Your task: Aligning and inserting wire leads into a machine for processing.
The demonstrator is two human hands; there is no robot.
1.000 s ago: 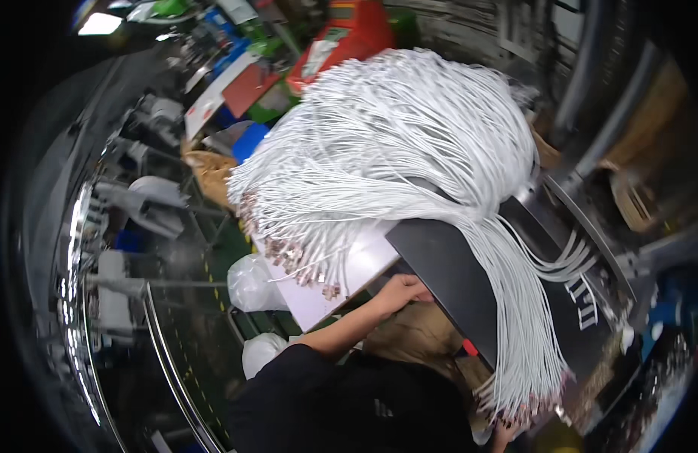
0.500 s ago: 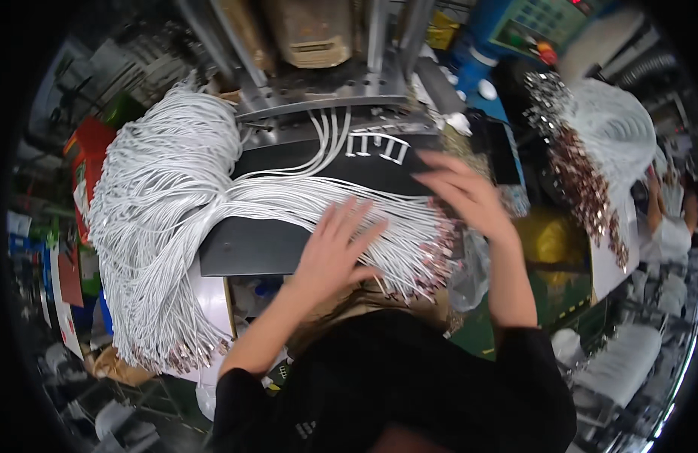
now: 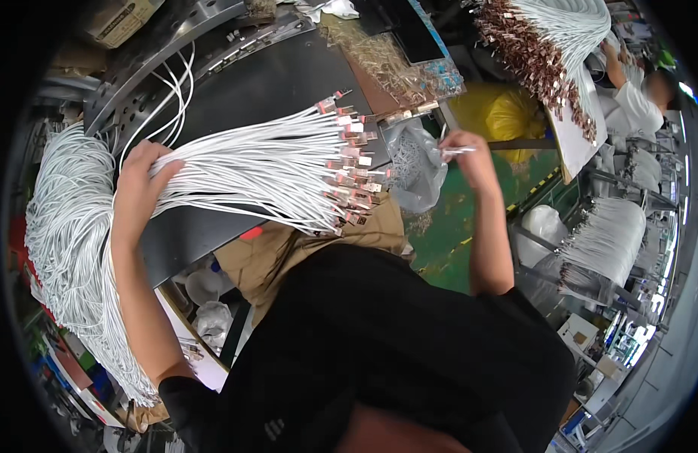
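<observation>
My left hand (image 3: 141, 185) is closed over a thick bundle of white cables (image 3: 251, 162), near the dark work plate's left side. The cables fan out rightward to metal plug ends (image 3: 356, 166) with reddish bits. Out to the right, my right hand (image 3: 471, 155) pinches a thin white plastic sprue (image 3: 458, 150), part of it hidden by the fingers. That hand is just right of a clear plastic bag (image 3: 415, 170) holding many white scraps. A few cables (image 3: 184, 98) loop from the bundle toward the metal machine (image 3: 160, 57).
A large heap of white cables (image 3: 69, 219) hangs at the left. Loose small metal pins (image 3: 364, 45) lie beyond the plate (image 3: 251, 83). A yellow bag (image 3: 500, 113) sits at right, near more cables (image 3: 564, 38) with brown ends. Another person (image 3: 628, 98) works at far right.
My view has swung right. The ladder-shaped white sprue by the machine is off the plate, and my right hand has moved out over the bag side with it. My left hand has closed on the bundle.
</observation>
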